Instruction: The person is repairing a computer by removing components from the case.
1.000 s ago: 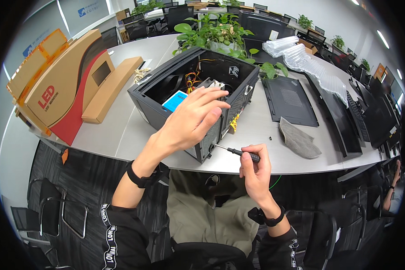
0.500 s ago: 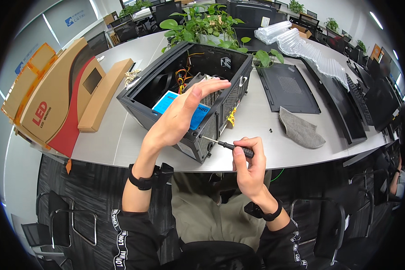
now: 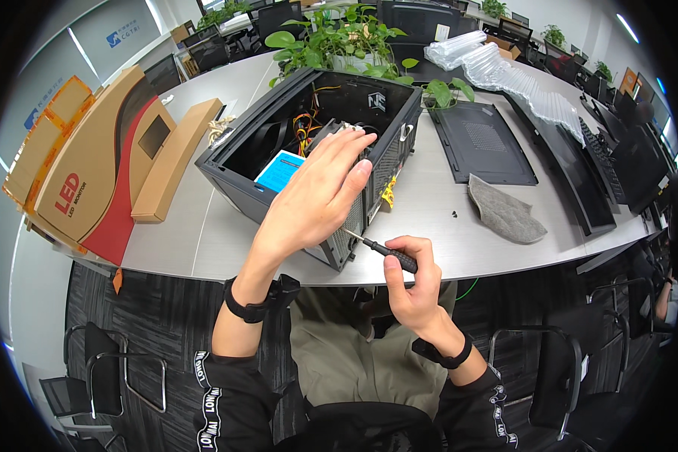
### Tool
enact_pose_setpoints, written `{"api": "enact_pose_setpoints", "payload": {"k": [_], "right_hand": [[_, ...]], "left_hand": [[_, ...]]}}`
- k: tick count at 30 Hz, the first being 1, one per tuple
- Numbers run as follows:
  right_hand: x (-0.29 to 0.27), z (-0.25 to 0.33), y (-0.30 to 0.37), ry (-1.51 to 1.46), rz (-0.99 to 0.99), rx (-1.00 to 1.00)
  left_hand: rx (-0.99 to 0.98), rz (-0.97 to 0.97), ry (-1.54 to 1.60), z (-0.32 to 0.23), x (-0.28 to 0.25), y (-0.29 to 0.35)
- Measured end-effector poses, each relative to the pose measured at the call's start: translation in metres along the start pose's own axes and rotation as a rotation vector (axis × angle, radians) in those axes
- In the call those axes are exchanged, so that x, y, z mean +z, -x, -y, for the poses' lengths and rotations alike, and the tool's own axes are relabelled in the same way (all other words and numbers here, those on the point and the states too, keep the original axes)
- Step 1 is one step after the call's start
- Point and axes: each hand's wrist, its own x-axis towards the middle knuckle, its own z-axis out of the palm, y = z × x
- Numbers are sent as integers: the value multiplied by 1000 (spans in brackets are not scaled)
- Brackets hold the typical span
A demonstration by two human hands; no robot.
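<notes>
A black computer case (image 3: pixel 233 169) lies on the table with its upper side uncovered, showing coloured cables (image 3: pixel 303 128) and a blue-labelled box (image 3: pixel 280 170) inside. My left hand (image 3: pixel 320 184) is spread over the case's near right edge, fingers stretched out, and hides part of the blue label. My right hand (image 3: pixel 418 290) grips a black-handled screwdriver (image 3: pixel 388 254) whose thin shaft points up and left at the case's near mesh panel. The tip ends beside my left hand's thumb side; whether it touches a screw cannot be made out.
A flat black side panel (image 3: pixel 484 143), a grey cloth (image 3: pixel 508 211) and tiny dark screws (image 3: pixel 454 215) lie right of the case. Farther right are a long black panel (image 3: pixel 561 169) and clear bubble wrap (image 3: pixel 516 90). Cardboard boxes (image 3: pixel 105 166) stand left; a leafy plant (image 3: pixel 339 41) stands behind.
My left hand has turned palm-down and shifted lower and right, covering more of the blue label and the case corner. The screwdriver tip has moved slightly right.
</notes>
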Motion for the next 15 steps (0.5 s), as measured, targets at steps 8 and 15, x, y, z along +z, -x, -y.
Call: {"api": "enact_pose_setpoints", "payload": {"k": [8, 15], "right_hand": [[-7, 7, -4, 54, 72, 78], [-34, 28, -37, 233, 363, 328]], "left_hand": [[33, -17, -32, -2, 2, -2], [13, 6, -57, 0, 3, 0]]}}
